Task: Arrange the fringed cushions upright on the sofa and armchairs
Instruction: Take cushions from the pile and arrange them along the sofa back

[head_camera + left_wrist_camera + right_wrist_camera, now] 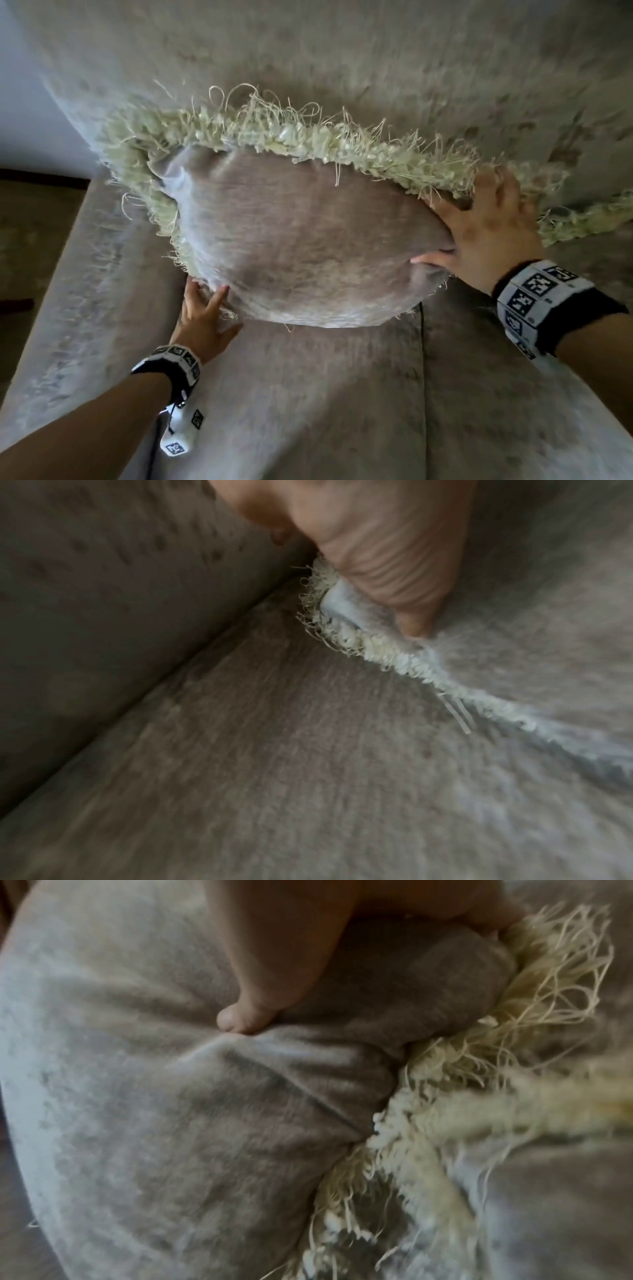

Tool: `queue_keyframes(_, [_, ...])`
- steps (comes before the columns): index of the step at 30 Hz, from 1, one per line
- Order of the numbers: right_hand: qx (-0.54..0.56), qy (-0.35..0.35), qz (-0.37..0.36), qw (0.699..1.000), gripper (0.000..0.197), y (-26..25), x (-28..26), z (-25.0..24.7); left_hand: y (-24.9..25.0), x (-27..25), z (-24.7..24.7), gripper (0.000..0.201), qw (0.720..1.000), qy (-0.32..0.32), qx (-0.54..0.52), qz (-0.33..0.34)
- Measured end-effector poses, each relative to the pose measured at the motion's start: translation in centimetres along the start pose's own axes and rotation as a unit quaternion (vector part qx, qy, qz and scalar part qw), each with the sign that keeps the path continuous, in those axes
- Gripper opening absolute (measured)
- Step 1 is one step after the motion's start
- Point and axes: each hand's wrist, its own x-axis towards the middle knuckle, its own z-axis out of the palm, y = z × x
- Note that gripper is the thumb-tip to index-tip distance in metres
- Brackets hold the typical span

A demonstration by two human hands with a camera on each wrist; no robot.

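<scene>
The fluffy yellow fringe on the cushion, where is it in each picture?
Head: the fringe runs along the top edge of the cushion, against the sofa back.
Left wrist: it runs slanting from the left hand down to the right.
Right wrist: it spills out on the right, beside the right hand.
Shared landmark: the cushion's grey velvet face, seen in all three.

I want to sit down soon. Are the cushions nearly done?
Not yet. One cushion stands against the sofa back, with the left hand at its bottom corner and the right hand gripping its side. A second cushion peeks out beside it. No armchairs are in view.
</scene>
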Motion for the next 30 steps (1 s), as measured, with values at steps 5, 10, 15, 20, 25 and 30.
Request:
queue_keyframes(5, [0.003,0.041,0.022,0.999,0.095,0.4,-1.0,3.5,-1.1,2.6,2.1,0.081,1.000,-0.016,0.013,0.006])
queue_keyframes(10, [0.000,0.057,0.029,0.998,0.086,0.2,-1.7,4.0,-0.3,3.6,3.8,0.066,0.999,0.030,-0.001,0.024])
queue_keyframes(15, [0.010,0.061,0.034,0.998,0.074,-0.3,-2.1,4.1,0.6,3.7,3.6,0.047,0.998,-0.052,0.023,-0.028])
queue_keyframes(20, [0.026,0.077,0.032,0.996,0.074,-0.5,-3.2,3.2,2.8,1.2,1.5,0.070,0.999,0.001,-0.045,-0.020])
queue_keyframes(25, [0.017,0.055,0.057,0.997,0.089,0.9,-4.1,1.3,1.7,-0.5,-0.5,0.086,1.000,0.016,0.004,0.026])
queue_keyframes(30, [0.030,0.038,0.117,0.992,0.094,2.4,-5.6,-0.1,4.7,-2.2,-8.1,0.110,0.994,0.058,0.055,0.070])
